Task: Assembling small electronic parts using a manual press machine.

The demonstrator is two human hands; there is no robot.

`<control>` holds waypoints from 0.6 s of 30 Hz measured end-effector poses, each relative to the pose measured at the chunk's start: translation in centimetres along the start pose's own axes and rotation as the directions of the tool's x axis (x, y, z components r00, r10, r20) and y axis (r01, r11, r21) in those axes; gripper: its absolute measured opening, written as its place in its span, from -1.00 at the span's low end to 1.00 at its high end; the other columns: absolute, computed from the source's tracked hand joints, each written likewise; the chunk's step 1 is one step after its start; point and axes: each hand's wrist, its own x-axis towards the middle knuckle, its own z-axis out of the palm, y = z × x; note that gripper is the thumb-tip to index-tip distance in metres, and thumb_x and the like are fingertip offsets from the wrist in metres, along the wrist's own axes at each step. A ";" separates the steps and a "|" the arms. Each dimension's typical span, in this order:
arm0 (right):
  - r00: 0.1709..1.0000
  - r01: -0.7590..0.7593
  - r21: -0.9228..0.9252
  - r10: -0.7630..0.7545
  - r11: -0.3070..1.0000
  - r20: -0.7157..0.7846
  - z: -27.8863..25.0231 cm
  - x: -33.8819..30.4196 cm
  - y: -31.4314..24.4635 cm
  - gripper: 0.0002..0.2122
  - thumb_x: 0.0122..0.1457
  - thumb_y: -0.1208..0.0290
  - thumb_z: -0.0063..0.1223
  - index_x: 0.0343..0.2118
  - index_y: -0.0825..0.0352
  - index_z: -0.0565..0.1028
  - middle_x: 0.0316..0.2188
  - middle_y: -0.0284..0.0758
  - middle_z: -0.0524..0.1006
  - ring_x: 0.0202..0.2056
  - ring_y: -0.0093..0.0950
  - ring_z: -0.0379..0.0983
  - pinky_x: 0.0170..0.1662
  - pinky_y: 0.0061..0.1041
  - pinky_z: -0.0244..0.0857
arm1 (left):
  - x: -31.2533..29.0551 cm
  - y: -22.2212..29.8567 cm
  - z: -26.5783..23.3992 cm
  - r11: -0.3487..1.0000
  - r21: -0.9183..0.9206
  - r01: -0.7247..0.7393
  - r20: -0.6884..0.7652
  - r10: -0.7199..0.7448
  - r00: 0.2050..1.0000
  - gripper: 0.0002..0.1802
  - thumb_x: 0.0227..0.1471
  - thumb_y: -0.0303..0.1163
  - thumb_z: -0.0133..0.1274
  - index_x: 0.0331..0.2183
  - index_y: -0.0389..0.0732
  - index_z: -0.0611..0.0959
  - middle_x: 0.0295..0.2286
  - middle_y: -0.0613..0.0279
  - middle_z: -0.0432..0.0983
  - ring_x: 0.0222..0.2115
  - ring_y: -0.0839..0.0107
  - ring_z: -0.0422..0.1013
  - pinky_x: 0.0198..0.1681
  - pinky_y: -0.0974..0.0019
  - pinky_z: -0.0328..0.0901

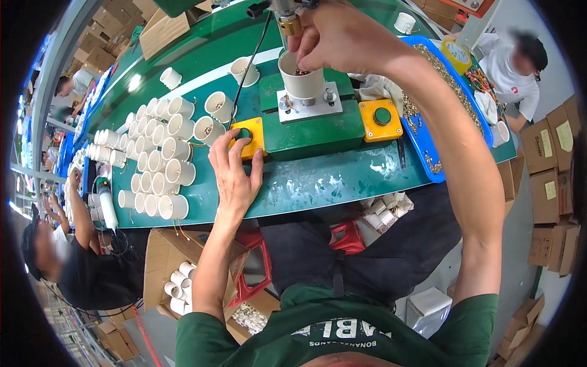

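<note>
A white cup-shaped part (pixel 304 84) stands upright on the metal plate of a green press fixture (pixel 315 131), directly under the press head (pixel 290 25). My right hand (pixel 342 40) reaches over it, thumb and fingers pinched together at the cup's mouth. Whatever is between those fingertips is too hidden to name. Small brassy pieces show inside the cup. My left hand (pixel 235 177) holds nothing; its fingers spread over the left yellow button box (pixel 251 137), touching it near the dark button. On the fixture's other side sits a second yellow button box (pixel 380 120) with a green button.
Many white cups (pixel 174 171) crowd the bench at left, some with wires. A blue tray (pixel 437 122) of small brass parts lies at right, beside a yellow tape roll (pixel 455 56). Co-workers sit left (pixel 73 257) and right (pixel 510 67). Below stands a carton (pixel 160 257) of white parts.
</note>
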 end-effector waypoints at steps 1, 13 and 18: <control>1.000 0.003 -0.003 -0.003 1.000 -0.001 0.8 0.0 0.8 -0.81 -0.06 0.44 0.12 -0.46 0.51 0.55 -0.45 -0.03 0.58 -0.31 -0.24 0.55 -0.23 -0.41 0.39 | 0.1 0.1 0.0 1.000 0.001 0.000 -0.004 0.000 1.000 -0.54 -0.08 -0.51 0.23 -0.10 -0.22 0.46 -0.03 -0.03 0.32 -0.02 -0.03 0.28 0.05 0.00 0.16; 0.957 0.165 -0.191 -0.204 0.968 -0.206 2.5 1.3 3.3 -0.81 0.01 0.49 0.22 -0.30 0.44 0.58 -0.42 -0.28 0.63 -0.40 -0.50 0.57 -0.24 -0.53 0.44 | 0.1 0.1 0.1 1.000 0.003 0.009 0.002 -0.009 1.000 -0.53 -0.08 -0.49 0.24 -0.09 -0.22 0.46 -0.04 -0.02 0.34 -0.02 0.02 0.30 0.01 0.06 0.17; 0.988 0.095 -0.203 -0.117 0.975 -0.100 1.9 0.7 1.2 -0.78 -0.06 0.51 0.23 -0.32 0.45 0.53 -0.38 -0.24 0.64 -0.35 -0.42 0.60 -0.17 -0.49 0.47 | -0.1 0.0 -0.1 1.000 0.009 0.003 0.001 -0.003 1.000 -0.53 -0.07 -0.49 0.24 -0.09 -0.21 0.46 -0.04 -0.03 0.34 -0.03 0.01 0.30 0.01 0.05 0.16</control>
